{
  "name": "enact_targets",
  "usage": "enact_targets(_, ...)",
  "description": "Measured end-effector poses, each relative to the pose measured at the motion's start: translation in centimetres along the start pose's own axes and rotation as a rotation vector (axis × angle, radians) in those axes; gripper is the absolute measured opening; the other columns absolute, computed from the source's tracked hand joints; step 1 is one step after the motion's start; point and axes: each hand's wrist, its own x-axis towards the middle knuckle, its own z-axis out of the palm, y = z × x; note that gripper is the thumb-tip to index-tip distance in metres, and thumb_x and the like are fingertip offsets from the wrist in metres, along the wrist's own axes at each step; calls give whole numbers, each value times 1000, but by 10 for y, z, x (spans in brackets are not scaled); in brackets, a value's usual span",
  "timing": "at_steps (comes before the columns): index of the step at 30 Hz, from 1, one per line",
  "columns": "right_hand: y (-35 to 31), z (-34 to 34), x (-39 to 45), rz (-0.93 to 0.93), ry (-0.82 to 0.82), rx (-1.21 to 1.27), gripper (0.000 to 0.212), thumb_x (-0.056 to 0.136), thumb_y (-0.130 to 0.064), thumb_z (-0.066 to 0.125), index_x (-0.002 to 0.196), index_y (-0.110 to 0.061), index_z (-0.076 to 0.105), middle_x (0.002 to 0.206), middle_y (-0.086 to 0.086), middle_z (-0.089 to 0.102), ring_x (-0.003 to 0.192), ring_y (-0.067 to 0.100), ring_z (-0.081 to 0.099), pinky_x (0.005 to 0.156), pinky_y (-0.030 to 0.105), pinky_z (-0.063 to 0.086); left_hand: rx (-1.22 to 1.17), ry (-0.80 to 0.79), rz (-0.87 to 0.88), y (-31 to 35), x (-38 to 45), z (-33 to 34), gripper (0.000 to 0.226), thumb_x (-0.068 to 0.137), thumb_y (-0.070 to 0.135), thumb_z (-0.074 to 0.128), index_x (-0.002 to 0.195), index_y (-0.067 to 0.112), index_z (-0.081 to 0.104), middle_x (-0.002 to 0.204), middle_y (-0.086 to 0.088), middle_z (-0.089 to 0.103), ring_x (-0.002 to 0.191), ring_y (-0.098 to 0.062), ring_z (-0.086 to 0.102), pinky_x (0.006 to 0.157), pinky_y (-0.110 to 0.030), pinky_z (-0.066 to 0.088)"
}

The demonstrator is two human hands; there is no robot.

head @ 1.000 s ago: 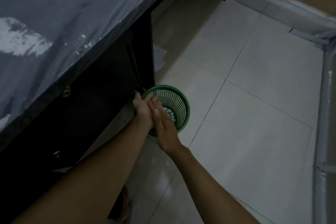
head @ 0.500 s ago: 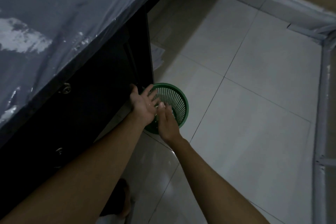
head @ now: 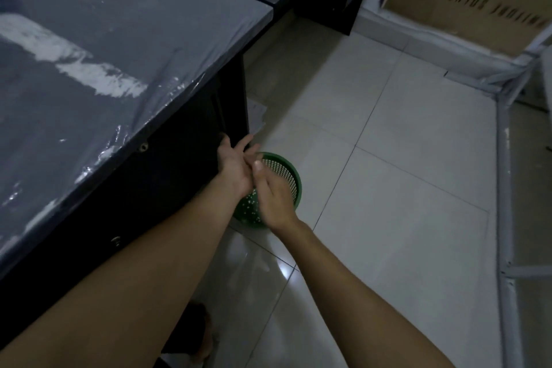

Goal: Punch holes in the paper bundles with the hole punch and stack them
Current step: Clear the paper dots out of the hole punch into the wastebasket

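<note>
Brushing together over the green mesh basket (head: 286, 172) on the floor, left hand (head: 236, 169) and right hand (head: 273, 194) each show a released grip, apparently holding nothing. Paper bundles and hole punch are out of view, presumably on the desk (head: 119, 48) up left, nearer the left hand.

The only writing that can be read is on the brown cardboard box (head: 466, 6) at the upper right, against the wall. It is printed in dark capital letters and appears upside down from this view. The word "SOLUTION" is clear; the word beside it is partly cut off and seems to end in "NITURE". No other label, number or sign is legible.
</note>
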Motion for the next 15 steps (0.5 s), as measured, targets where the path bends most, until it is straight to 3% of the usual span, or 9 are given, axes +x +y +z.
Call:
enact_targets(2,6,3,-7,-3,-62,-73,49,109,-39,23,149,-21,44,152,-3,45,142,5,35,117,20,25,4,9,7,2,-3,5,79,98,69,15,148,17,46,157,-15,37,146,-36,30,119,-56,20)
enact_targets(4,11,0,-4,94,-100,-154,55,107,-46,16,154,-23,35,161,0,30,150,12,20,120,24,13,6,1,-2,4,-5,7,82,96,72,16,149,18,45,159,-15,33,148,-38,24,120,-57,18)
enact_targets(6,11,-6,1,229,-100,-194,61,105,-54,12,156,-24,29,164,2,20,152,15,14,122,30,9,17,4,-8,5,-8,7,83,94,75,19,149,18,45,160,-15,30,149,-37,23,120,-58,18)
enact_targets(7,10,-9,2,212,-85,-204,61,105,-55,11,156,-26,27,165,1,17,152,14,12,123,32,9,18,6,-3,6,-8,8,84,93,76,20,149,18,45,159,-15,31,148,-37,26,120,-57,19)
enact_targets(11,4,-7,-2,-72,-141,-220,54,107,-46,15,157,-28,24,165,-3,19,152,9,10,123,27,9,34,41,18,13,-4,12,86,91,78,22,147,18,48,155,-16,38,143,-37,34,117,-58,24)
enact_targets(15,12,-7,4,251,-154,-240,63,104,-56,8,157,-25,20,166,3,11,154,17,4,125,43,6,106,22,26,15,-2,12,86,92,78,19,150,19,44,160,-13,32,149,-33,23,121,-58,14)
